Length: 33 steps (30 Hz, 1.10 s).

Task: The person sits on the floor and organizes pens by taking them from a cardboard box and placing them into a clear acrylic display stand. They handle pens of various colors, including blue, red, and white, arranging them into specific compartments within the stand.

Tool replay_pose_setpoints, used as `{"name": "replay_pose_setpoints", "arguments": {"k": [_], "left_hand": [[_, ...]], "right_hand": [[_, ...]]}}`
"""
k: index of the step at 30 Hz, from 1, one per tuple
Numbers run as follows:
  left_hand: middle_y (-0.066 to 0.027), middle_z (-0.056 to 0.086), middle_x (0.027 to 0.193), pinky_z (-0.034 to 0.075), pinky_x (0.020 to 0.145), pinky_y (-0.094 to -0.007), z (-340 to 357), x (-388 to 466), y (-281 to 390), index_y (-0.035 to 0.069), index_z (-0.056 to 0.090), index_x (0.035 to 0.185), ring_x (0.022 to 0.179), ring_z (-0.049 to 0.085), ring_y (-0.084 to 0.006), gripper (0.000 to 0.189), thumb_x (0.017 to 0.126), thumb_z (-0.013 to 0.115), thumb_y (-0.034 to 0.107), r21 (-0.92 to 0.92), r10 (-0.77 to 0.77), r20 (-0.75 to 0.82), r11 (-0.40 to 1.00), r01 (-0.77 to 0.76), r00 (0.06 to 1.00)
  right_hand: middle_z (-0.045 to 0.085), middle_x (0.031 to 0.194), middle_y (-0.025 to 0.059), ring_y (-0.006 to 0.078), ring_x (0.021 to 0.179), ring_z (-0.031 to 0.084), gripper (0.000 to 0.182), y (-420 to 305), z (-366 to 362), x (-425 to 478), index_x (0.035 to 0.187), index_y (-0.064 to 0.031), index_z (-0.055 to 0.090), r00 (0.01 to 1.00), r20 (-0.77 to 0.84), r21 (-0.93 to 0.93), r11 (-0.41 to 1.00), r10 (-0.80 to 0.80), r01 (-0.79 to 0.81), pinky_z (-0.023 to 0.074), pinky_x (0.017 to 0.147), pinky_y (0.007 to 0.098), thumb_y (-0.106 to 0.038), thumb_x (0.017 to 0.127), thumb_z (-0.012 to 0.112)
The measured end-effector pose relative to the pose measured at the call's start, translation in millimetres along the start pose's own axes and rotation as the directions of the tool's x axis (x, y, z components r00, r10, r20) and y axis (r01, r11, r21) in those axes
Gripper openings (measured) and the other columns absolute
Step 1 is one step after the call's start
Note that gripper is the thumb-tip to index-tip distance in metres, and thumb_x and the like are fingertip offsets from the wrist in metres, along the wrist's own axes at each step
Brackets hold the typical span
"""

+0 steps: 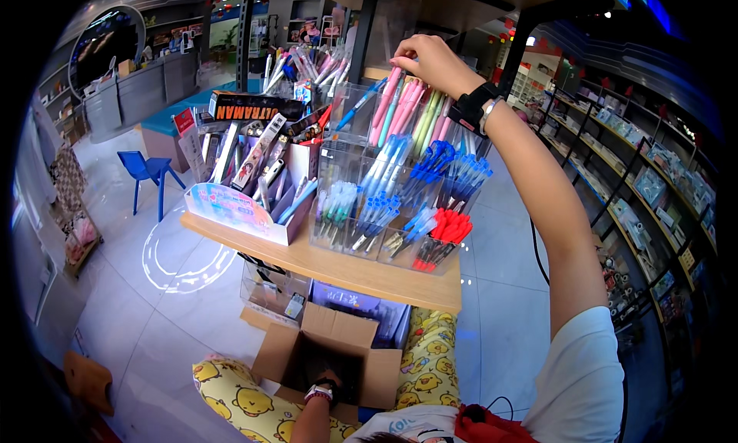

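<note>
My right hand [420,60] reaches to the top tier of a clear acrylic pen organizer [340,235], its fingertips pinching the upper end of a pink pen [387,100]. Beside that pen stand a mint pen, more pink pens [408,106] and yellow-green pens [428,120]. Lower compartments hold blue-capped pens [375,212] and red-capped pens [450,230]. My left hand [324,377] is down inside an open cardboard box [383,368] between my legs; its fingers are in shadow, so whether they hold anything is hidden.
A cardboard display box [230,209] of pens and boxed items stands left of the organizer on the wooden shelf [369,279]. Black metal uprights [363,36] rise behind. A blue chair [149,169] is at left; stocked racks [634,178] line the right. A purple box [346,298] sits below.
</note>
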<state>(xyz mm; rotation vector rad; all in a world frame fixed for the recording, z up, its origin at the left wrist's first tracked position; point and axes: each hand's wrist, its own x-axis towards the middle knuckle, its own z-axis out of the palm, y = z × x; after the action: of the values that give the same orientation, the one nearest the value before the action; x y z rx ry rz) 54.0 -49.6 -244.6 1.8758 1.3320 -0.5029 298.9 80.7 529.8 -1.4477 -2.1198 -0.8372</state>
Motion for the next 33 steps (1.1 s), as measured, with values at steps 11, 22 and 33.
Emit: {"name": "replay_pose_setpoints", "arguments": {"k": [11,22,33], "left_hand": [[-0.0211,0.059,0.113,0.047,0.091,-0.0412,1,11,-5,0.001,0.063,0.107,0.105,0.058,-0.0335,0.035,0.08,0.056,0.023,-0.046,-0.014,-0.064,0.999,0.011,0.998],[-0.0243,0.058,0.111,0.049,0.084,-0.0417,-46,-62,22,0.004,0.061,0.108,0.101,0.058,-0.0368,0.032,0.085,0.052,0.025,-0.115,0.013,-0.135,0.993,-0.028,0.991],[-0.0216,0.043,0.118,0.037,0.096,-0.043,-170,-210,90,0.001,0.035,0.123,0.111,0.045,-0.0347,0.058,0.089,0.049,0.045,0.258,0.137,-0.965,0.333,-0.907,-0.224]], "right_hand": [[0.065,0.094,0.0222,0.0379,0.09,0.063,0.031,-20,42,46,0.095,-0.0005,0.066,0.906,0.389,-0.232,0.969,0.169,-0.081,0.0518,0.077,0.0412,-0.017,0.069,0.073],[0.066,0.078,0.017,0.0297,0.072,0.065,0.019,-22,-16,28,0.083,-0.0019,0.07,0.972,-0.235,0.018,1.0,0.018,-0.014,0.0507,0.068,0.034,-0.02,0.078,0.067],[0.048,0.088,0.0105,0.0248,0.088,0.052,0.013,-191,7,-204,0.081,0.0014,0.05,0.817,0.339,0.493,0.828,-0.466,0.268,0.048,0.066,0.0335,-0.009,0.075,0.053]]}}
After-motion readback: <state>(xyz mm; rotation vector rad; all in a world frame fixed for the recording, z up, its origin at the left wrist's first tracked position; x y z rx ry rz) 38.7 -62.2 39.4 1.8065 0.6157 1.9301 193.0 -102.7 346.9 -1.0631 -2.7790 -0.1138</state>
